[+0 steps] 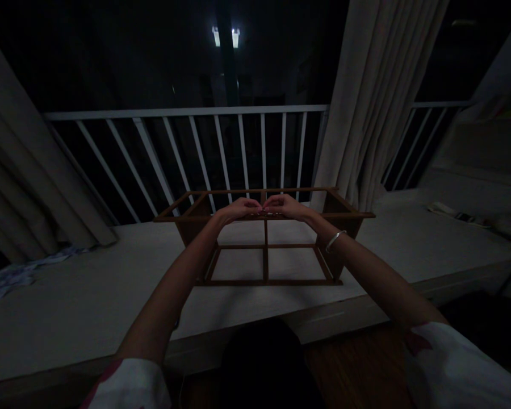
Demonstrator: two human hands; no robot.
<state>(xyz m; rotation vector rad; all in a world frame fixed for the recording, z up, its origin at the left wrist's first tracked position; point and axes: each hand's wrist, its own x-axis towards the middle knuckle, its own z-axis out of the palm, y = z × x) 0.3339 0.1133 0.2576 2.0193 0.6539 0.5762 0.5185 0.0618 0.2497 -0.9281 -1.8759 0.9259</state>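
Note:
A brown wooden frame rack [264, 247] stands on a pale window ledge [89, 295] in dim light. Both my arms reach forward to its upper front rail. My left hand [238, 209] and my right hand [286, 205] meet at the middle of that rail, fingers curled down and fingertips almost touching each other. Something small and pale lies under the fingers on the rail; I cannot make out what it is. A silver bangle [335, 239] circles my right wrist.
A white railing [187, 113] runs behind the rack before a dark window. Curtains hang at left [21, 187] and right [375, 102]. Patterned cloth [12, 278] lies at far left, small objects [455, 215] at right. A dark rounded shape [264, 363] sits below.

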